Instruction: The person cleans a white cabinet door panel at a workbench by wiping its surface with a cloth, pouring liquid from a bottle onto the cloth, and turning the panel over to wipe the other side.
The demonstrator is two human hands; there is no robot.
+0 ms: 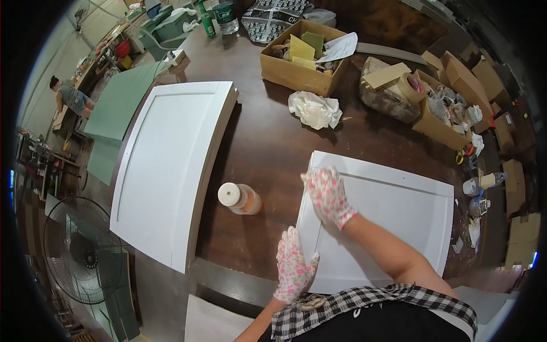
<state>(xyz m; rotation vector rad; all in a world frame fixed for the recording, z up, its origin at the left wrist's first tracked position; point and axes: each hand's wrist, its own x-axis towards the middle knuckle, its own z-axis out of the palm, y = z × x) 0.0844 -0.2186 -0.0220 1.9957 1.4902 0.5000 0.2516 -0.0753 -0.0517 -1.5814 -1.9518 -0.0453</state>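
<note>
A white framed panel point(393, 228), like a cabinet door, lies flat on the brown table in front of me. My right hand point(329, 196), in a floral glove, presses on its left frame strip near the far corner. Its fingers are curled together, and whatever may be under them is hidden. Also gloved, my left hand point(295, 265) rests along the panel's near left edge with its fingers stretched out. To the left of the panel stands a white-capped bottle point(239, 198) with orange contents. Farther left is a stack of similar white panels point(165, 159).
Crumpled white paper point(315, 110) lies beyond the panel. Behind it, a cardboard box point(296, 73) holds scraps and sheets. Another open box point(441, 122) and a tape roll point(410, 87) sit at the far right. A fan point(85, 256) stands at left; a person point(71, 97) works farther off.
</note>
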